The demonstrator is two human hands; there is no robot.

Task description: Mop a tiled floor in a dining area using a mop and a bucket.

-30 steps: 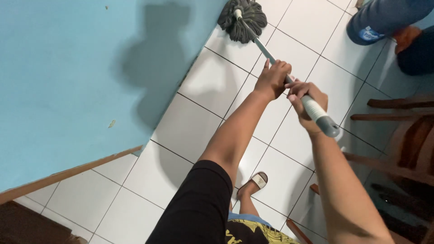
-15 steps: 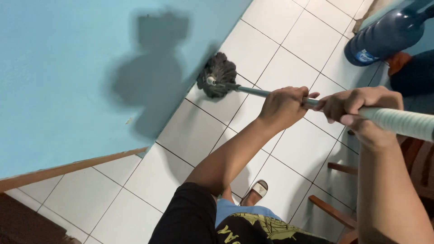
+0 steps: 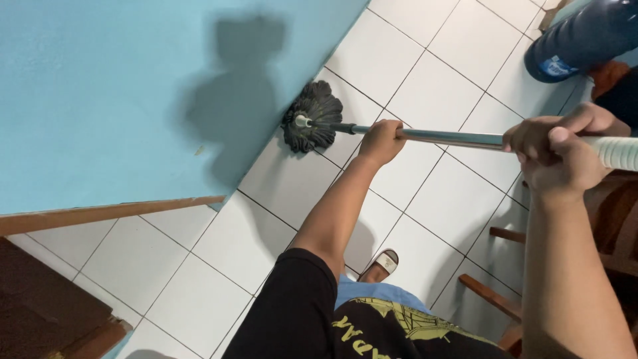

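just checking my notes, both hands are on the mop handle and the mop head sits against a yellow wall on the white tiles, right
Not quite: the wall is light blue, not yellow, as the head view shows. The rest stands: the left hand and the right hand both grip the mop handle, and the dark mop head sits against the wall's foot on the white tiles.

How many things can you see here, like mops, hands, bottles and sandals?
Mop: 1, gripped on its handle by the left hand and right hand
Hands: 2
Big blue bottle: 1
Sandal: 1
Total: 5
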